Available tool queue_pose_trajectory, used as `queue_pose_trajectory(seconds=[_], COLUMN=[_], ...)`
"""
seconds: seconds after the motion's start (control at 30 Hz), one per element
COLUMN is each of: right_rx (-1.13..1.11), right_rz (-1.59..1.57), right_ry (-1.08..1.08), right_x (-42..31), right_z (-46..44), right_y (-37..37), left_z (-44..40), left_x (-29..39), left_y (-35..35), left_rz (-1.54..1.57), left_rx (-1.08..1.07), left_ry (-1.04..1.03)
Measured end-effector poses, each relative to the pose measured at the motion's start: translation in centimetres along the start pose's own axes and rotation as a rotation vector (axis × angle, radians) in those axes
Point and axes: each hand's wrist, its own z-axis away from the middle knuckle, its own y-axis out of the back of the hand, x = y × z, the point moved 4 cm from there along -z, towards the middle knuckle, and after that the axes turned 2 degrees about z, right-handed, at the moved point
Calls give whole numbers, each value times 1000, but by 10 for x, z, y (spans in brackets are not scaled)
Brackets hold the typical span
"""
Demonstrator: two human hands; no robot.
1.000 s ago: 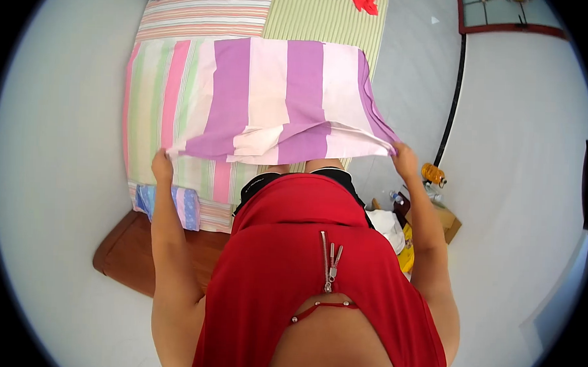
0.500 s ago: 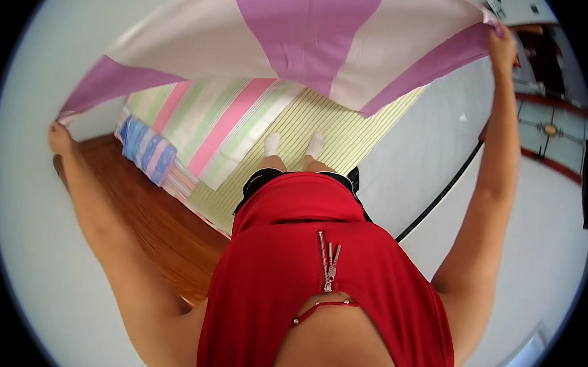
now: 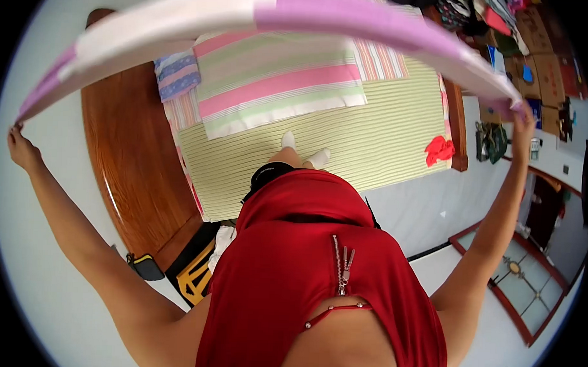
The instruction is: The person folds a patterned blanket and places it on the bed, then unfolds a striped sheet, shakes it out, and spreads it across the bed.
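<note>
A purple and white striped sheet [image 3: 351,20] is stretched in an arch across the top of the view, blurred by motion and lifted above the bed. At the far left my left hand [image 3: 24,149] pinches one corner of it. My right hand [image 3: 521,120], at the right, grips the opposite corner. Below the sheet, a pink, green and white striped cloth [image 3: 278,86] lies on the green ribbed mat [image 3: 373,147] of the bed. My feet in white socks stand on the mat.
The wooden headboard [image 3: 133,158] is on the left, beside a folded blue patterned cloth [image 3: 177,76]. A red cloth [image 3: 439,150] lies near the mat's right end. Cardboard boxes [image 3: 547,79] and clothes are piled at upper right. A framed glass door [image 3: 520,275] is at lower right.
The sheet has risen off the bed into an arch, and both hands have spread apart while holding it. The view has turned, bringing the headboard, boxes and more of the mat into sight.
</note>
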Motion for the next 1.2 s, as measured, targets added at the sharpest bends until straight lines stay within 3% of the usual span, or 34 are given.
queue_pose_trajectory(seconds=[0.07, 0.13, 0.17, 0.2, 0.27, 0.3, 0.33, 0.37, 0.4, 0.43, 0.5, 0.6, 0.67, 0.83, 0.93, 0.97, 1.13, 1.17, 1.2], right_rx=[-252, -425, -445, -508, -643, -698, -745, -797, -851, -863, -945, -992, -1005, -932, -870, -816, -765, -641, -669], right_rz=[-79, -122, -229, -405, -174, -124, -49, -8, 34, 127, 396, 386, 409, 421, 451, 410, 304, 226, 126], right_ry=[-66, -153, -396, -429, -315, -406, -462, -377, -292, -235, -19, 280, 367, 383, 360, 348, 215, 261, 145], right_x=[23, 20, -30, 27, 59, 39, 49, 38, 21, 26, 16, -32, -59, -73, -81, -92, -138, -112, -79], right_z=[19, 45, 62, 70, 82, 86, 92, 92, 94, 99, 100, 109, 111, 89, 38, 19, -37, -44, -53], right_y=[-61, -124, -151, -184, -232, -244, -263, -277, -291, -310, -344, -389, -409, -419, -417, -411, -339, -325, -312], left_z=[69, 125, 159, 193, 259, 292, 311, 349, 375, 396, 441, 501, 528, 549, 510, 497, 445, 443, 446], left_x=[18, -30, -43, -76, -67, -124, -92, -127, -133, -120, -118, -111, -102, -102, -110, -117, -111, -101, -92], left_y=[8, 24, 27, 29, 8, 12, -3, -7, -15, -27, -52, -82, -92, -79, -71, -63, 12, 33, 51], left_rz=[-76, -287, -244, -286, -311, -240, -443, -369, -413, -500, -541, -616, -647, -688, -693, -661, -779, -807, -838], left_rx=[-40, -271, -383, -479, -560, -644, -793, -794, -884, -944, -1039, -1174, -1249, -1165, -929, -801, -702, -685, -672], left_ry=[88, 147, 239, 330, 508, 404, 465, 497, 381, 429, 327, 276, 297, 404, 495, 437, 442, 465, 488])
